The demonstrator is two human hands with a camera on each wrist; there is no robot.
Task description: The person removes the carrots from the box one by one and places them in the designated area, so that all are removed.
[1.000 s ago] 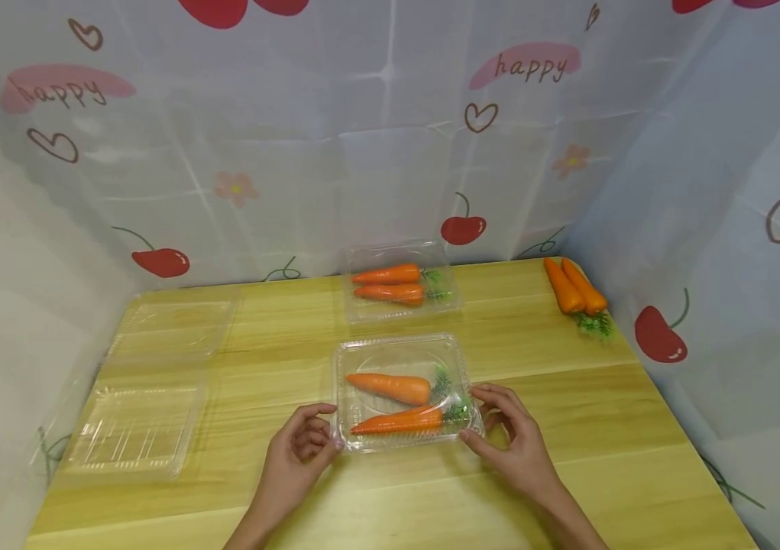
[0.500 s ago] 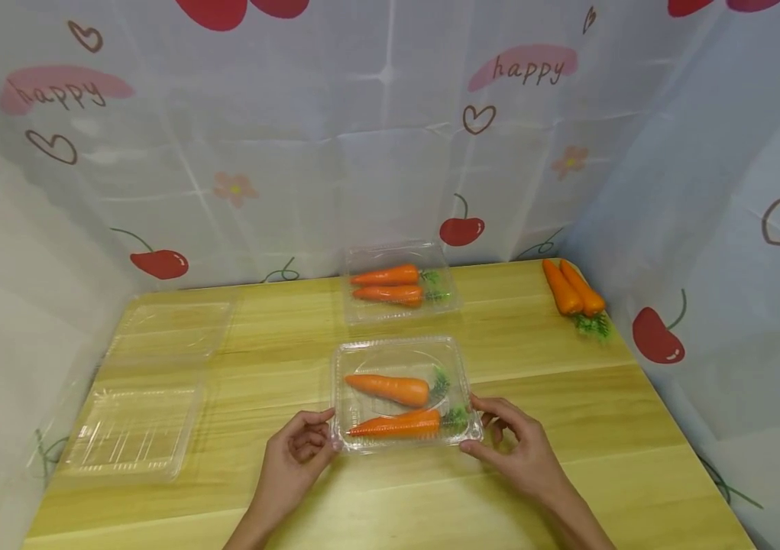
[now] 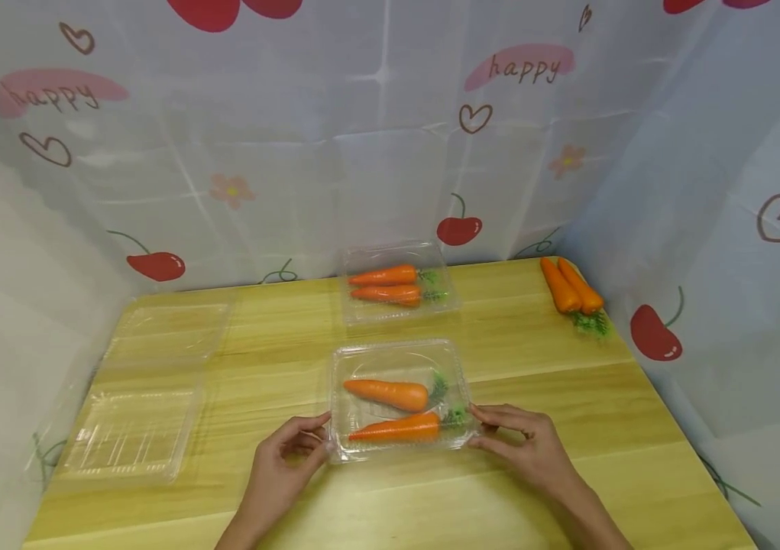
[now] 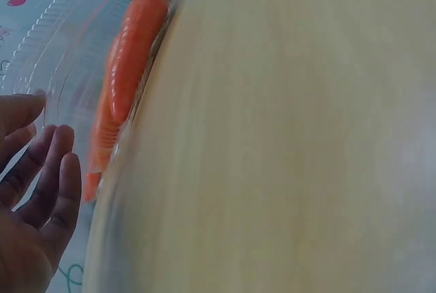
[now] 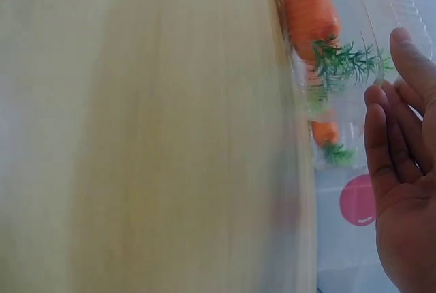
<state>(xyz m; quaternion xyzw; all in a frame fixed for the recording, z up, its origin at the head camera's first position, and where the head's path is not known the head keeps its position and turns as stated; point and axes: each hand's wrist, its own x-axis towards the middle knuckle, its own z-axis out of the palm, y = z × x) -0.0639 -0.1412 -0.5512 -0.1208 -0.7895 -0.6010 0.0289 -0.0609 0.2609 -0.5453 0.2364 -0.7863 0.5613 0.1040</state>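
A clear plastic clamshell box (image 3: pixel 396 346) lies in the middle of the table in the head view. Two orange carrots with green tops, an upper carrot (image 3: pixel 390 393) and a lower carrot (image 3: pixel 399 428), show through it. My left hand (image 3: pixel 286 462) pinches the box's near left corner between thumb and fingers. On the opposite side, my right hand (image 3: pixel 530 447) pinches the right edge close to the front corner. In the right wrist view, the thumb and index fingertip of my right hand (image 5: pixel 409 197) meet at the clear edge, beside the carrot greens (image 5: pixel 340 61).
Behind stands another clear box (image 3: pixel 396 315) with two carrots inside. An opened clear box (image 3: pixel 131 431) lies at the table's left edge. Two loose carrots (image 3: pixel 571 290) rest at the far right corner. A printed curtain (image 3: pixel 334 168) borders the wooden table (image 3: pixel 390 512).
Both hands have shifted slightly toward the person, with the box coming along a little. My right hand's fingers have moved down along the right side of the box.
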